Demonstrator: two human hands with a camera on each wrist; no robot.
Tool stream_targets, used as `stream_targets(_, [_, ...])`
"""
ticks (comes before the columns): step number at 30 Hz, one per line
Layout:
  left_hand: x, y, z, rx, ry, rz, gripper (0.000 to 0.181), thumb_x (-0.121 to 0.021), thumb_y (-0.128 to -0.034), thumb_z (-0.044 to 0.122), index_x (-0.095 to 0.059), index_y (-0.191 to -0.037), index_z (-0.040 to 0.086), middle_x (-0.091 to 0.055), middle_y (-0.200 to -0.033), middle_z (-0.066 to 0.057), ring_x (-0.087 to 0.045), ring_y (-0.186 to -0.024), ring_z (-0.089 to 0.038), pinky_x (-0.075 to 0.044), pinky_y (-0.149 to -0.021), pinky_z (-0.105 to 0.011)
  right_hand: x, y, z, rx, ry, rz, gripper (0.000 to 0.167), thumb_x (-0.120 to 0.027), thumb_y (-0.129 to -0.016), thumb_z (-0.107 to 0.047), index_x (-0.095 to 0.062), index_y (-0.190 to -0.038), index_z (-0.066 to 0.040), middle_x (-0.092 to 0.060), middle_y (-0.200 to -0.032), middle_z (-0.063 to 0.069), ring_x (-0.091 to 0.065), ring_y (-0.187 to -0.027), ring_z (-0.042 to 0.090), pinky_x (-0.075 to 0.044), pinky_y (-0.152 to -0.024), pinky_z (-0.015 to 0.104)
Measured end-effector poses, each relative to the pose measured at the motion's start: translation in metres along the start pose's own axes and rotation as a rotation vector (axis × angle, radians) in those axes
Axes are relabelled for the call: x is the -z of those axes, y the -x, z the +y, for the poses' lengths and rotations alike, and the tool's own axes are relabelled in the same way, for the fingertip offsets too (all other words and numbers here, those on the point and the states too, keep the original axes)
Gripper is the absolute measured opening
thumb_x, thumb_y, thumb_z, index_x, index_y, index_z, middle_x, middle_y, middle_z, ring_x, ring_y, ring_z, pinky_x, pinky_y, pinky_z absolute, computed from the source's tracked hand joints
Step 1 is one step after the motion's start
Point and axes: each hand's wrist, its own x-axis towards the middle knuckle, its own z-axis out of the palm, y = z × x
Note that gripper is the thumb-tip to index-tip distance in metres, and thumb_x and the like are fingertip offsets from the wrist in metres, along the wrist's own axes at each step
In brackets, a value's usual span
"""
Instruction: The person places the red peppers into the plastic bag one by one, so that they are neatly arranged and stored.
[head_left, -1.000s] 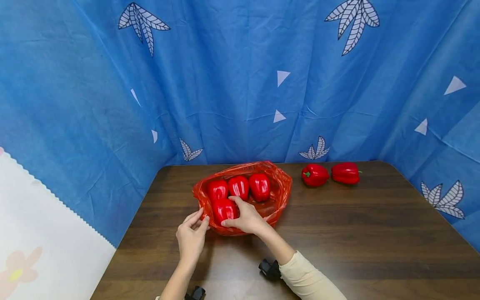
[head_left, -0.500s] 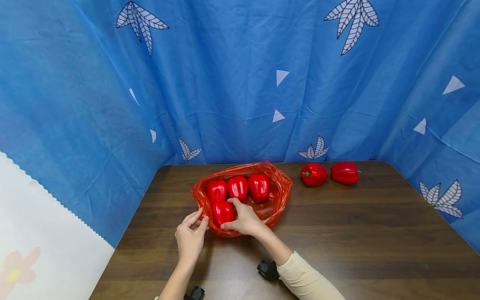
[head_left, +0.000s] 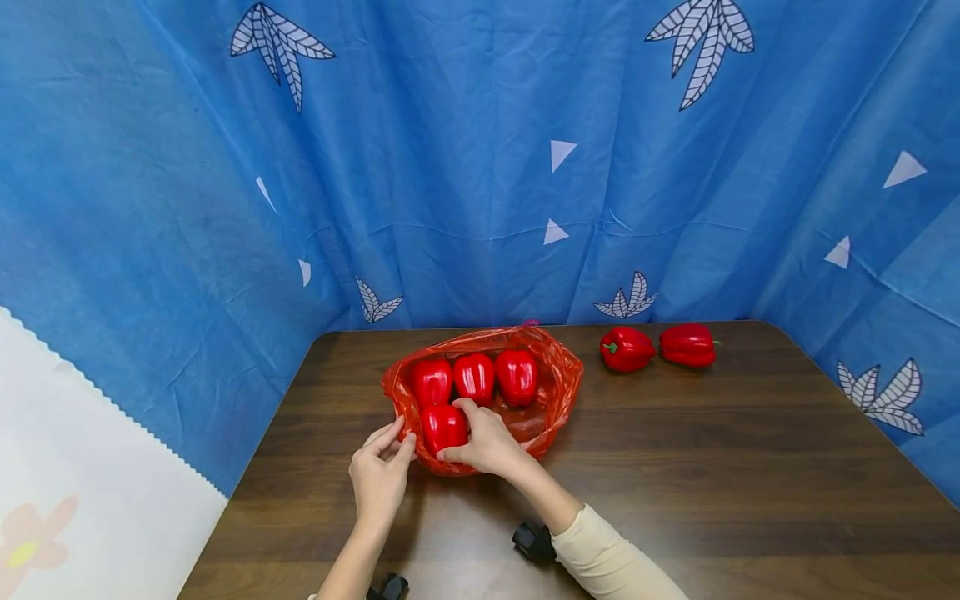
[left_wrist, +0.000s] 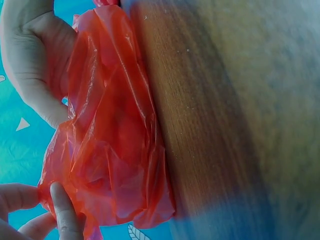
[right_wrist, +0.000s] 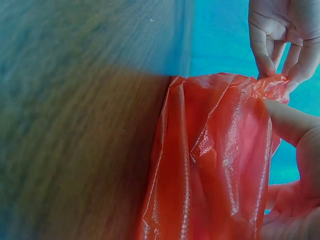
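Observation:
A red plastic bag (head_left: 558,392) stands with its mouth wide on the table, several red bell peppers inside it. At its near left rim my left hand (head_left: 381,475) pinches the plastic between thumb and fingers, as the left wrist view also shows at the bag's crumpled edge (left_wrist: 47,192). My right hand (head_left: 487,440) reaches over the near rim and grips the front bell pepper (head_left: 442,429), thumb on the near side and fingers on the far side. Behind that pepper sit the others, one of them the right-hand bell pepper (head_left: 517,377). In the right wrist view the bag wall (right_wrist: 215,160) hides the gripped pepper.
Two more red bell peppers lie outside the bag at the back right, a left one (head_left: 627,348) and a right one (head_left: 687,345). The wooden table (head_left: 750,467) extends to the right. A blue curtain (head_left: 450,167) hangs behind it.
My right hand has shifted slightly down and left with the front bell pepper, which now sits a little lower in the bag. The left hand's pinch on the rim is unchanged.

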Motion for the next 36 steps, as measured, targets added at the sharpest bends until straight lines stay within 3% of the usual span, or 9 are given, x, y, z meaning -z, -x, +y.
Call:
stream_targets(10, [0.001,0.001,0.002,0.001,0.023,0.006,0.032,-0.069,-0.0872,0.001,-0.068,-0.118,-0.004,-0.067,-0.117,-0.021,-0.067,-0.067,-0.009,-0.053,-0.066,-0.008,0.001,0.001,0.001,0.001,0.027,-0.008,0.082,-0.083,-0.074,-0.031,-0.044,-0.142,-0.008,-0.055,-0.137,0.019,-0.052,-0.121,0.038,-0.051,-0.095,0.059])
stream_targets(18, [0.001,0.000,0.002,-0.008,0.053,-0.001,0.033,-0.070,-0.0871,0.002,-0.067,-0.119,-0.005,-0.066,-0.119,-0.023,-0.063,-0.065,0.000,-0.052,-0.066,-0.007,0.013,0.003,-0.002,0.016,0.045,-0.004,0.082,-0.082,-0.076,-0.034,-0.044,-0.144,-0.008,-0.053,-0.140,0.018,-0.049,-0.126,0.039,-0.047,-0.101,0.059])
stream_targets(22, [0.001,-0.001,0.001,-0.010,0.062,0.002,0.033,-0.070,-0.0868,0.001,-0.067,-0.119,-0.006,-0.065,-0.119,-0.023,-0.062,-0.064,0.003,-0.052,-0.065,-0.007,0.025,0.006,-0.004,0.037,0.028,0.020,0.081,-0.082,-0.077,-0.033,-0.045,-0.144,-0.007,-0.054,-0.140,0.017,-0.049,-0.126,0.039,-0.047,-0.101,0.056])
stream_targets(29, [0.001,-0.001,0.002,-0.010,0.074,0.005,0.033,-0.070,-0.0859,-0.001,-0.067,-0.119,-0.005,-0.066,-0.118,-0.023,-0.061,-0.064,0.004,-0.052,-0.065,-0.007,0.053,0.016,0.001,0.091,-0.055,0.105,0.076,-0.083,-0.077,-0.027,-0.047,-0.141,-0.006,-0.060,-0.128,0.019,-0.065,-0.102,0.032,-0.058,-0.084,0.041])
stream_targets(36, [0.001,-0.002,0.001,-0.014,0.069,-0.002,0.034,-0.070,-0.0867,0.001,-0.066,-0.120,-0.006,-0.065,-0.120,-0.024,-0.063,-0.063,0.000,-0.052,-0.065,-0.007,0.095,0.036,0.018,0.077,-0.160,0.198,0.071,-0.081,-0.080,-0.022,-0.048,-0.141,-0.011,-0.060,-0.127,0.021,-0.066,-0.106,0.035,-0.060,-0.083,0.041])
